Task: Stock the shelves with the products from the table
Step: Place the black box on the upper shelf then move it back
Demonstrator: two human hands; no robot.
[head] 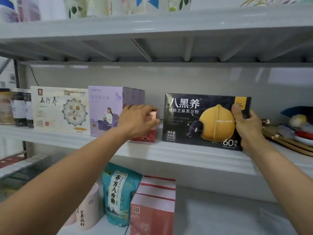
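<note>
A black box with a yellow walnut picture (199, 119) stands upright on the middle shelf (186, 156). My right hand (248, 128) grips its right edge, thumb across the front. To its left, a small red and pink box (150, 133) stands on the same shelf, and my left hand (137, 121) is curled over its top and front, hiding most of it. Left of that stand purple boxes (106, 111) and a cream box with a round emblem (61, 109).
Dark jars (20, 107) sit at the shelf's far left; fans and bowls (296, 133) lie at its right. The lower shelf holds a teal bag (118, 194), pink boxes (154, 206) and a white canister (88, 206). The upper shelf (152, 28) hangs low overhead.
</note>
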